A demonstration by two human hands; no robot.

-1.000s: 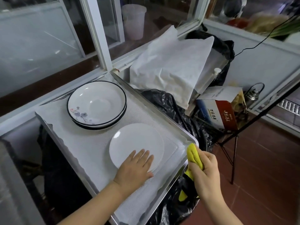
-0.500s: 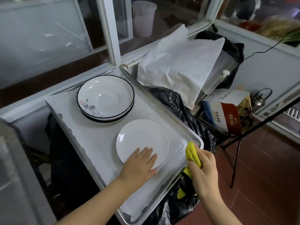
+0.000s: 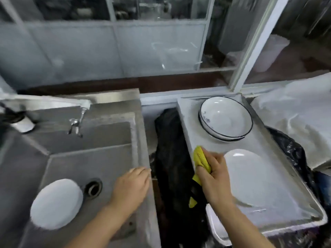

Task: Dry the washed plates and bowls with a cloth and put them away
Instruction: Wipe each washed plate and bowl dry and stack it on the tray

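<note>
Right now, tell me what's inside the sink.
One white plate lies flat in the sink, left of the drain. The left hand reaches over the sink's right edge and covers a little of the basin floor there. Nothing else shows.

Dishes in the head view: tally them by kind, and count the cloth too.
Plain white plates: 2, one in the sink, one on the tray
Black-rimmed bowls: at least 2, stacked; exact number unclear
Yellow cloth: 1, gripped in the right hand
Total: 5
</note>
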